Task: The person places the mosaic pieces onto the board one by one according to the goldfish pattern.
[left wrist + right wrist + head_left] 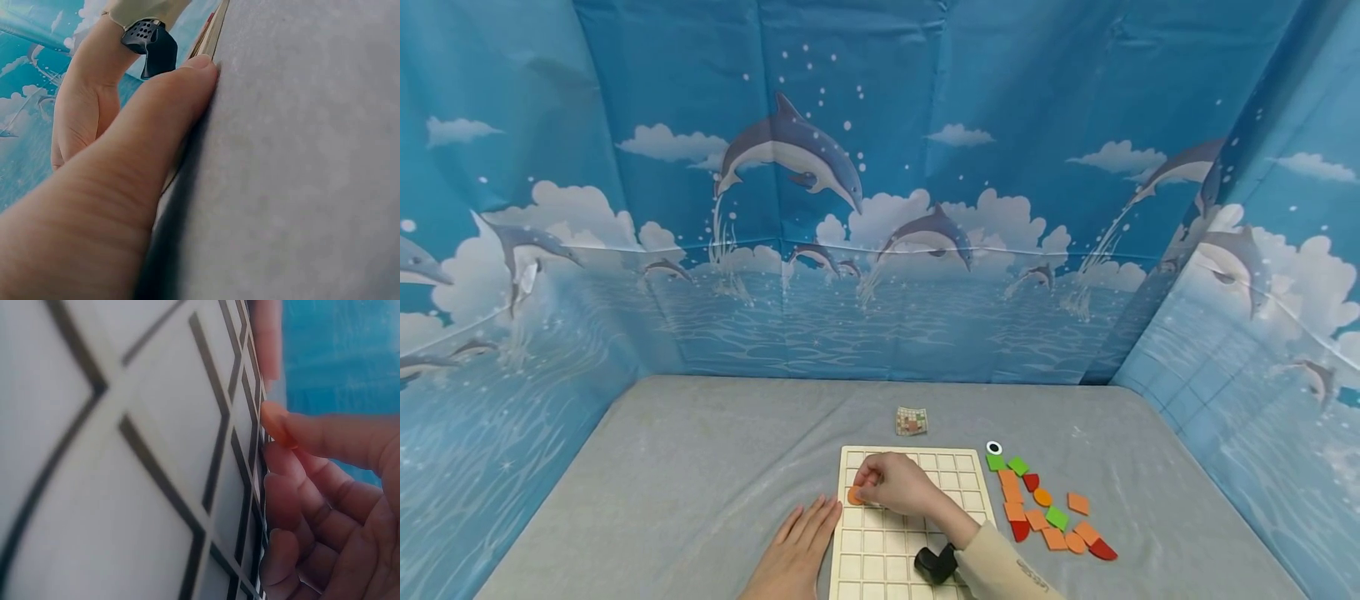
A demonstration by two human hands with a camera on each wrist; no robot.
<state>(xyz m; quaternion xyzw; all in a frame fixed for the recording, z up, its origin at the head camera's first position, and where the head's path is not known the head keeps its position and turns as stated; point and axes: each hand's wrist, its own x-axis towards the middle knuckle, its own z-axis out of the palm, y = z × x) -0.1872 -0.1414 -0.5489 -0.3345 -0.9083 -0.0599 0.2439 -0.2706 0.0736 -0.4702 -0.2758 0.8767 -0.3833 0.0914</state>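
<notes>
Over the board, near the far end of its left column, the right hand pinches an orange disc between thumb and finger, tilted; whether it touches the wood I cannot tell. The left hand grips nothing, its fingers straight at the board's left edge, well placed to steady it. To set the disc cleanly, centre it between the grid lines, level it, then part thumb and finger evenly so it doesn't flick sideways. Keep the wrist high, since the black device there sits low over the near squares; the other pieces lie apart, to the right
</notes>
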